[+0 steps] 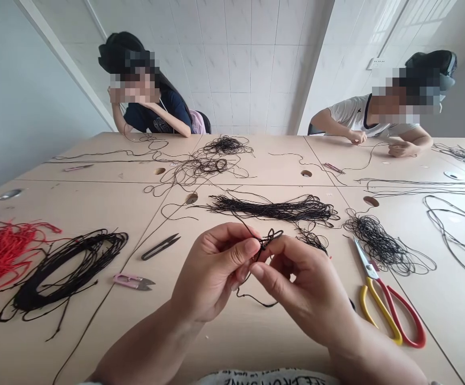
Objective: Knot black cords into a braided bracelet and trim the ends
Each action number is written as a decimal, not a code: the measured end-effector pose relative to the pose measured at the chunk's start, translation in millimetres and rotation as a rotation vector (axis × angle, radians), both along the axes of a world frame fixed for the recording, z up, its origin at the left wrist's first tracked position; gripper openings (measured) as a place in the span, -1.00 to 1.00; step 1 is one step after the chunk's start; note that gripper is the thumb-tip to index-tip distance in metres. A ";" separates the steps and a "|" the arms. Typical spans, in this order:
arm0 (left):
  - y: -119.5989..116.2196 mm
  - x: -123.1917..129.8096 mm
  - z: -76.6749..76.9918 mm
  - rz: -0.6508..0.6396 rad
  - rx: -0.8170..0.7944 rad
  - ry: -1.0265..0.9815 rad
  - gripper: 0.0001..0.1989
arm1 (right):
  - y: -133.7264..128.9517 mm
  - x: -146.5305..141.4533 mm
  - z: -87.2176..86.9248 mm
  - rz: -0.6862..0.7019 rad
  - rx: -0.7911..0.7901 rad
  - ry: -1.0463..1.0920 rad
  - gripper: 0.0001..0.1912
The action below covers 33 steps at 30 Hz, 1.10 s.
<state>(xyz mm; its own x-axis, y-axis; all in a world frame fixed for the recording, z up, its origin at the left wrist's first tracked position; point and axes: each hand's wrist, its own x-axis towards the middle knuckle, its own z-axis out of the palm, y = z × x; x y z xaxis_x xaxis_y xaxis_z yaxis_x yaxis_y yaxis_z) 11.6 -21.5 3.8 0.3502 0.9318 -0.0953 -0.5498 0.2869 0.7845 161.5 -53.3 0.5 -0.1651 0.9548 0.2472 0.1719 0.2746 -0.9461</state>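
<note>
Around the left hand (212,270) and right hand (308,286) lie one pair of red-and-yellow scissors (372,271), two snips, the black snips (160,247) and the pink snips (133,282), one red cord heap (4,254) and, just beyond, a long black bundle (272,207). Both hands are together, fingertips pinching a thin black cord (271,237), looped and knotted, above the table (216,347).

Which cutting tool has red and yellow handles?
The big scissors, right of the right hand; the pink snips and black snips, further left, have no yellow.

Black cords (272,208); scissors (372,271) on table (256,342)
</note>
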 end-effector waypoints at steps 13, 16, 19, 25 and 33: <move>-2.0 -2.0 -0.1 -0.019 0.052 0.005 -0.87 | 3.0 7.0 -4.4 0.159 -0.290 0.208 -0.82; -1.0 -3.0 0.8 -0.016 0.054 0.008 -0.87 | 4.2 9.0 -7.9 0.185 -0.281 0.308 -0.83; 0.2 -4.0 1.1 -0.008 0.066 0.013 -0.86 | 4.5 11.1 -8.4 0.186 -0.204 0.327 -0.90; -0.8 -5.7 0.9 -0.009 0.079 0.024 -0.87 | 2.6 13.2 -2.8 0.141 -0.081 0.224 -0.91; -2.6 -3.5 0.5 -0.044 0.073 0.005 -0.90 | 0.3 7.6 -2.3 0.003 0.047 0.124 -0.79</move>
<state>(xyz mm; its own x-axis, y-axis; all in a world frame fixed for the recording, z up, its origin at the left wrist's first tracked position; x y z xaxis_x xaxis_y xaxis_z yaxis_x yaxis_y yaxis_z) 8.1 -24.1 4.3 0.3904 0.9202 -0.0292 -0.5343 0.2523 0.8068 169.1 -53.0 -1.8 -0.1335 0.9412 0.3103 0.0533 0.3194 -0.9461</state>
